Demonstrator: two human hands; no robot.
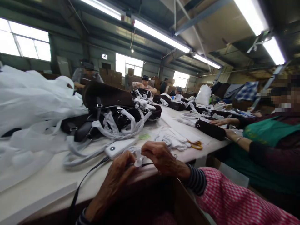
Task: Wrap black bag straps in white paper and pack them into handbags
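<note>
- White-topped worktable (52, 175), beneath and all around the white rectangular device.
- Heap of sheer white wrapping sheets (35, 97), left of the device; perhaps apt to slide over it if bumped.
- Piled dark brown bags (109, 95), beyond the device, with loops of pale-wrapped strapping in front; likely to tangle or topple if one loop were tugged.
- Left hand (118, 172), just nearer than the device, thumb and fingers pinching the crumpled white wrapping strip.
- Right hand (161, 156), right of the device, fingers curled, tips pinching the same strip.
- White knit gloves (179, 140), right of the device, well past the right hand.
- White rectangular device (120, 148), possibly dragged if the black strap (90, 173), running from near its corner over the table edge, caught on the left forearm.
- Crumpled white wrapping strip (138, 158), between both hands, just right of the device; might tear from a hard pull, or slip from so shallow a pinch. Contents, if any: cannot tell.
</note>
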